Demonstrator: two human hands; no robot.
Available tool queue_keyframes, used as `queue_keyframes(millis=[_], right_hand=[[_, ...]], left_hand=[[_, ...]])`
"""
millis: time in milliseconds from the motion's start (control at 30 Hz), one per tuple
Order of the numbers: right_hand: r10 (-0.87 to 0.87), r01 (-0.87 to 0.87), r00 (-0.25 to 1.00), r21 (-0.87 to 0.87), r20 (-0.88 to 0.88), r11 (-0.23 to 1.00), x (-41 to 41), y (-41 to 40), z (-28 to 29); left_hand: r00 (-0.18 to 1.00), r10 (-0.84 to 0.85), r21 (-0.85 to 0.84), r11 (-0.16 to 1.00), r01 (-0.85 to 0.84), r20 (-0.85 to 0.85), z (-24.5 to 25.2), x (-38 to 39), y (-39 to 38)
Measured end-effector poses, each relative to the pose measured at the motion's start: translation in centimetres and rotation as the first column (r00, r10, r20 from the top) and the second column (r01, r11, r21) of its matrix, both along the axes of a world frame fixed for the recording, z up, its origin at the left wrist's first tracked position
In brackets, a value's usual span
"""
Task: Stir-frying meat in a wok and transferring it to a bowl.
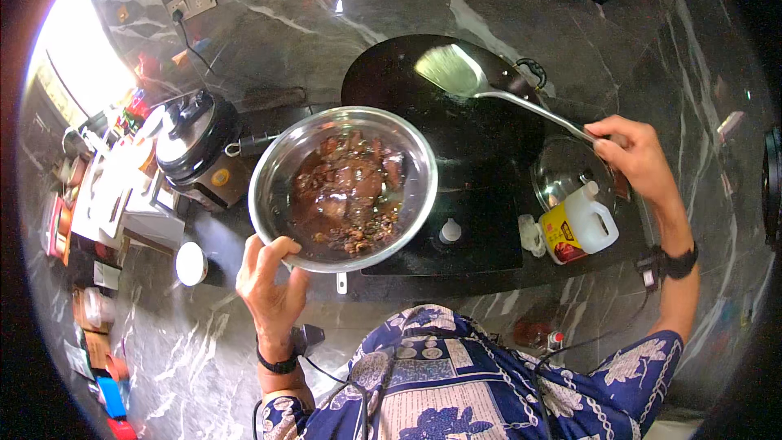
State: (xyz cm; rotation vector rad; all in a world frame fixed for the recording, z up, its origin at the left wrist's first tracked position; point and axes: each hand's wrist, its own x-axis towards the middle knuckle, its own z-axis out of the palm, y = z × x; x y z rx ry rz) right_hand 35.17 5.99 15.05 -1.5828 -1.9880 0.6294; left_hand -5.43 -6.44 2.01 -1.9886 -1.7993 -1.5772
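My left hand (272, 281) grips the near-left rim of a stainless steel bowl (272, 171). Brown pieces of food (354, 186), seemingly meat, sit in dark sauce in the bowl, with small bits of spice along the near side. In my right hand (635, 153) is the handle of a metal wok spatula (452, 70). Its broad blade hangs over a large dark wok (379, 70), to the right of and beyond the bowl. The bowl covers part of the wok's left side, and its underside is hidden.
A black cooktop (464, 195) with a round knob (450, 231) lies before me. On the right are a plastic jug (577, 226) with a yellow label and a glass lid (550, 165). An electric pressure cooker (201, 146) and a white bowl (192, 263) stand left.
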Motion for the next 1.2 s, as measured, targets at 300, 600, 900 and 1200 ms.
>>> queue_keyframes(millis=[300,600,900,1200], right_hand=[[0.231,-0.219,0.846,-0.083,0.48,0.972,1.6,10.5,-6.0],[0.312,-0.313,0.924,-0.034,0.221,0.949,-4.1,16.8,-11.9],[0.302,-0.3,0.953,0.094,-0.013,0.949,-6.8,20.2,-12.6],[0.255,-0.39,0.92,0.643,0.297,0.659,-6.4,9.8,-2.2]], left_hand=[[0.978,0.191,0.058,0.981,-0.187,-0.084,-0.1,-0.4,-0.6],[0.947,0.312,0.047,0.95,-0.31,-0.076,0.1,-0.6,-1.1],[0.943,0.328,-0.028,0.943,-0.33,-0.059,0.1,-0.2,-0.9],[0.98,0.187,-0.042,0.981,-0.19,-0.071,0.3,-0.3,0.3]])
